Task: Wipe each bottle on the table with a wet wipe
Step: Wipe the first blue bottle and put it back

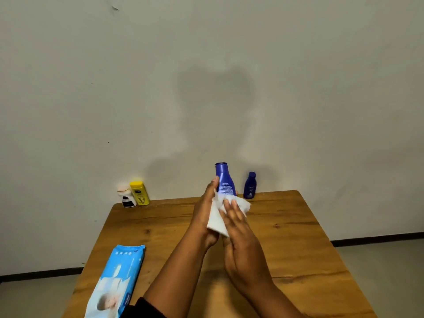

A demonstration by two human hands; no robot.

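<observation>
My left hand (205, 206) grips a tall blue bottle (223, 179) by its lower part and holds it upright above the wooden table (286, 237). My right hand (237, 220) presses a white wet wipe (216, 220) against the bottle's base. A smaller blue bottle (249, 185) stands at the table's far edge, right of the held one. At the far left corner stand a yellow bottle (139, 193) and a white bottle (126, 195) with a pale cap and dark label, side by side.
A light blue wet wipe pack (114, 281) lies flat on the near left of the table. The table stands against a plain wall (206, 88). Grey floor (390, 271) shows on both sides.
</observation>
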